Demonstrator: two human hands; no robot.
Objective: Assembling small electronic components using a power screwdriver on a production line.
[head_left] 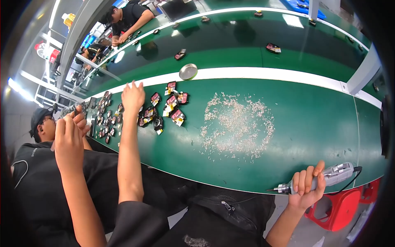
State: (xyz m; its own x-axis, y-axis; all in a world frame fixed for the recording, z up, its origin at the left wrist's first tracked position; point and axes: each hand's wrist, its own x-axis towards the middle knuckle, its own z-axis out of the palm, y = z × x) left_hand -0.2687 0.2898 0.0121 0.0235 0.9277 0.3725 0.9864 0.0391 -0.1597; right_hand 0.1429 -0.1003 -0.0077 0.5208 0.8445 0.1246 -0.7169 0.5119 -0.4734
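My left hand [133, 96] reaches far out over the green table [312, 123], fingers spread, holding nothing that I can see. It sits at the left edge of a cluster of small black and red components [168, 109]. My right hand [305, 187] hangs off the table's near edge at the lower right, gripping a grey electric screwdriver [334, 175] with its bit pointing left. A wide scatter of small silver screws [236, 125] lies on the table between my two hands.
A round metal tin [188, 71] rests on the white strip behind the components. More components [105, 119] trail off to the left. A co-worker in black [37, 173] sits at my left with hands [70, 131] raised. Another person [127, 18] works at the far conveyor. A red stool [341, 206] stands below.
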